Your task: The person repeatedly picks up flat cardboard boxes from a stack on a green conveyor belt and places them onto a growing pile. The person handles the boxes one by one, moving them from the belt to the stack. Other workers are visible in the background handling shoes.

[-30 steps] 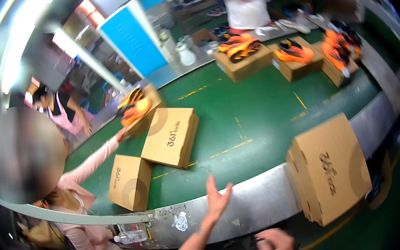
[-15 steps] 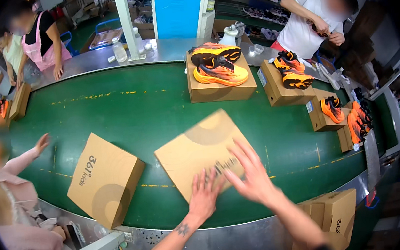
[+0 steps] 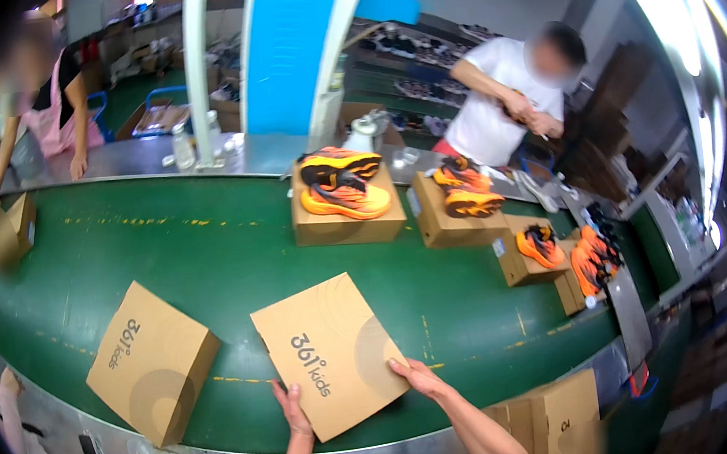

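A closed brown cardboard shoe box (image 3: 328,350) lies tilted on the green conveyor belt (image 3: 207,252) near its front edge. My left hand (image 3: 291,408) presses against the box's near left side. My right hand (image 3: 415,377) grips its near right edge. Both hands hold the box between them.
A second closed brown box (image 3: 151,360) lies to the left. Boxes topped with orange shoes (image 3: 342,189) stand along the far side. A person in a white shirt (image 3: 500,97) stands at the back right, another in pink (image 3: 32,111) at the back left. More boxes (image 3: 560,410) sit below right.
My view has swung toward the belt. My hands slid from the top of the box to its near sides, and the box has come closer to the front edge.
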The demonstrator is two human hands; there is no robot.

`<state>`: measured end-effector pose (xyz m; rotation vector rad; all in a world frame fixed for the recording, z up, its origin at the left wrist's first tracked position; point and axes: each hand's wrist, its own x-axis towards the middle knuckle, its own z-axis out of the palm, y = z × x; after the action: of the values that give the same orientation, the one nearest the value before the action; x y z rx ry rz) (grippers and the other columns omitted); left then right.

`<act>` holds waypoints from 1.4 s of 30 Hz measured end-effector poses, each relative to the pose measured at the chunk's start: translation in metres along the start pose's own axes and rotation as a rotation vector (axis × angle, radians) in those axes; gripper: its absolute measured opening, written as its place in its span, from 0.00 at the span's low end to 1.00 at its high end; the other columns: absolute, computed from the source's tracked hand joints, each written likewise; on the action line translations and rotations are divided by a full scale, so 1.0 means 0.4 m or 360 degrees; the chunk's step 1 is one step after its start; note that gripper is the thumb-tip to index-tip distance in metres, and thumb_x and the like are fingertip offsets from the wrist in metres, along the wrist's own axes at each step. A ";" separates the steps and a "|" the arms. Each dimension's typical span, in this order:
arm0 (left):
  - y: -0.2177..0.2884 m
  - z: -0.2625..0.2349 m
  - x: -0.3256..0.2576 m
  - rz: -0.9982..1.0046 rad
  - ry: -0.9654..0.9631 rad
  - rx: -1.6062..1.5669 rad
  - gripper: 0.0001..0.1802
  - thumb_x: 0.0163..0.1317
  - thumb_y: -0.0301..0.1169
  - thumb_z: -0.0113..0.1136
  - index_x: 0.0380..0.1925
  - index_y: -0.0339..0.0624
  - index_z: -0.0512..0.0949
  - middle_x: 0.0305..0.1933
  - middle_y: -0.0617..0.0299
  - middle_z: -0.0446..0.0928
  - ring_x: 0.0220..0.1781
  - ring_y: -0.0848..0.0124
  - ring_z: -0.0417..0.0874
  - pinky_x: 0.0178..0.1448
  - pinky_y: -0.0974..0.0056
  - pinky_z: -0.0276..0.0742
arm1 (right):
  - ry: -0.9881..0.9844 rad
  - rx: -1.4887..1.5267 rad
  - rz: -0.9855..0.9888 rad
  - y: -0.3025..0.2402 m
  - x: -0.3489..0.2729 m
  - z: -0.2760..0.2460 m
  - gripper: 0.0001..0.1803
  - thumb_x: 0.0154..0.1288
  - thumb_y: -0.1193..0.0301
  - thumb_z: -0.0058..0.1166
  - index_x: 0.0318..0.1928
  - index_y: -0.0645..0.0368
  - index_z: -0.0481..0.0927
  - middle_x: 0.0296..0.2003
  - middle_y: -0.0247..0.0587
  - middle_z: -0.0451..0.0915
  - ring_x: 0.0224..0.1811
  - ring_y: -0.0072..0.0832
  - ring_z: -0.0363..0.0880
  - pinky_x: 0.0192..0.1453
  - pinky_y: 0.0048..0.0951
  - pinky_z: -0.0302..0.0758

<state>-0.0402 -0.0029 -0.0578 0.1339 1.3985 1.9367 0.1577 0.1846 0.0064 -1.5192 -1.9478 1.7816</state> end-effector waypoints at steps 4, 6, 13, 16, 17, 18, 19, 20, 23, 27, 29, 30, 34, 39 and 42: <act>0.149 0.031 -0.036 -0.0555 -0.0440 -0.0550 0.34 0.67 0.54 0.46 0.64 0.40 0.68 0.56 0.50 0.77 0.54 0.55 0.81 0.59 0.51 0.77 | -0.0007 -0.0304 -0.0207 -0.126 -0.221 -0.100 0.40 0.70 0.42 0.47 0.69 0.61 0.67 0.61 0.55 0.75 0.65 0.41 0.74 0.68 0.38 0.69; 0.258 0.070 -0.088 -0.0806 -0.0609 -0.0604 0.31 0.67 0.54 0.45 0.59 0.41 0.72 0.53 0.53 0.79 0.51 0.57 0.82 0.55 0.55 0.80 | 0.0229 -0.0149 -0.0564 -0.233 -0.341 -0.139 0.39 0.71 0.43 0.46 0.67 0.64 0.68 0.55 0.59 0.79 0.56 0.43 0.81 0.59 0.37 0.77; 0.513 0.353 -0.383 -0.0662 -0.0759 -0.0270 0.28 0.70 0.50 0.44 0.56 0.40 0.76 0.50 0.54 0.81 0.48 0.62 0.84 0.52 0.59 0.81 | 0.0719 -0.0063 -0.0998 -0.348 -0.775 -0.305 0.45 0.69 0.39 0.46 0.64 0.73 0.69 0.59 0.64 0.74 0.62 0.49 0.75 0.66 0.36 0.71; 0.525 0.451 -0.553 -0.0462 -0.0881 -0.0207 0.37 0.66 0.56 0.45 0.65 0.40 0.67 0.59 0.50 0.75 0.54 0.56 0.81 0.55 0.53 0.80 | 0.0888 0.0065 -0.1085 -0.229 -0.960 -0.364 0.49 0.70 0.37 0.42 0.67 0.74 0.63 0.63 0.65 0.71 0.67 0.49 0.70 0.69 0.38 0.68; 0.519 0.497 -0.601 -0.0296 -0.0915 -0.0014 0.37 0.66 0.55 0.44 0.67 0.40 0.63 0.62 0.48 0.72 0.57 0.54 0.79 0.57 0.50 0.79 | 0.0956 0.0140 -0.1013 -0.183 -1.011 -0.390 0.49 0.70 0.37 0.41 0.69 0.73 0.61 0.64 0.64 0.70 0.68 0.49 0.69 0.70 0.39 0.67; 0.492 0.539 -0.656 -0.0283 -0.0976 -0.0117 0.37 0.67 0.54 0.43 0.67 0.40 0.62 0.62 0.47 0.71 0.58 0.54 0.78 0.57 0.49 0.79 | 0.0967 0.0305 -0.0972 -0.140 -1.061 -0.416 0.49 0.71 0.35 0.38 0.70 0.71 0.60 0.66 0.62 0.67 0.71 0.46 0.64 0.73 0.41 0.63; 0.462 0.566 -0.721 -0.0263 -0.1040 -0.0228 0.36 0.67 0.54 0.43 0.68 0.40 0.61 0.63 0.47 0.70 0.59 0.54 0.77 0.58 0.49 0.78 | 0.0967 0.0443 -0.0964 -0.088 -1.115 -0.450 0.48 0.71 0.36 0.37 0.70 0.70 0.62 0.65 0.57 0.69 0.71 0.41 0.65 0.73 0.39 0.61; 0.419 0.602 -0.776 -0.0252 -0.0996 -0.0210 0.35 0.68 0.53 0.44 0.66 0.40 0.62 0.61 0.48 0.70 0.59 0.55 0.77 0.58 0.51 0.78 | 0.1114 0.0468 -0.1087 -0.033 -1.170 -0.482 0.47 0.72 0.36 0.36 0.69 0.69 0.63 0.64 0.53 0.71 0.70 0.36 0.65 0.74 0.36 0.60; 0.278 0.691 -0.943 -0.0281 -0.1333 -0.0053 0.32 0.68 0.53 0.46 0.62 0.39 0.65 0.58 0.51 0.71 0.59 0.60 0.75 0.57 0.55 0.76 | 0.1290 0.0737 -0.1278 0.139 -1.307 -0.606 0.41 0.76 0.40 0.33 0.67 0.67 0.68 0.60 0.43 0.76 0.66 0.28 0.67 0.72 0.32 0.59; 0.099 0.768 -1.091 -0.0464 -0.1558 0.0188 0.36 0.69 0.56 0.43 0.66 0.39 0.61 0.60 0.52 0.69 0.61 0.61 0.72 0.62 0.55 0.71 | 0.1400 0.0685 -0.0817 0.368 -1.361 -0.700 0.41 0.76 0.40 0.32 0.65 0.67 0.71 0.62 0.43 0.74 0.67 0.28 0.65 0.75 0.32 0.54; 0.012 0.788 -1.145 -0.0468 -0.1447 0.0463 0.38 0.69 0.56 0.42 0.67 0.38 0.60 0.63 0.50 0.67 0.63 0.61 0.70 0.63 0.54 0.70 | 0.1359 0.0779 -0.0590 0.485 -1.358 -0.709 0.41 0.76 0.39 0.32 0.64 0.67 0.71 0.63 0.43 0.73 0.68 0.28 0.64 0.75 0.33 0.53; -0.011 0.786 -1.152 -0.0313 -0.1517 0.0617 0.37 0.69 0.56 0.42 0.67 0.39 0.61 0.62 0.51 0.69 0.62 0.60 0.72 0.63 0.55 0.70 | 0.1414 0.0994 -0.0515 0.534 -1.326 -0.692 0.42 0.75 0.39 0.32 0.64 0.67 0.71 0.64 0.44 0.72 0.69 0.29 0.63 0.75 0.33 0.54; -0.044 0.751 -1.132 -0.0424 -0.1419 0.0572 0.37 0.68 0.56 0.44 0.65 0.37 0.63 0.59 0.52 0.71 0.59 0.60 0.74 0.63 0.57 0.71 | 0.1374 0.1110 -0.0923 0.694 -1.237 -0.635 0.39 0.77 0.42 0.34 0.63 0.67 0.71 0.64 0.41 0.72 0.67 0.28 0.64 0.73 0.33 0.57; -0.055 0.708 -1.087 -0.0445 -0.1313 0.0566 0.41 0.67 0.56 0.49 0.66 0.32 0.61 0.60 0.49 0.72 0.60 0.59 0.74 0.66 0.56 0.69 | 0.1599 0.1264 -0.0759 0.791 -1.193 -0.608 0.40 0.77 0.42 0.27 0.72 0.62 0.61 0.71 0.42 0.63 0.74 0.34 0.56 0.78 0.37 0.49; -0.073 0.698 -1.075 -0.0087 -0.1388 0.0560 0.42 0.66 0.49 0.55 0.70 0.34 0.53 0.66 0.47 0.65 0.67 0.59 0.67 0.72 0.54 0.62 | 0.1574 0.2020 -0.0592 0.803 -1.204 -0.641 0.46 0.71 0.34 0.31 0.73 0.59 0.59 0.73 0.40 0.59 0.73 0.36 0.58 0.76 0.39 0.54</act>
<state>0.4199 -0.0421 0.1670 0.9652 1.0821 1.2880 0.7492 -0.0274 0.0823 -1.0326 -0.3672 1.1836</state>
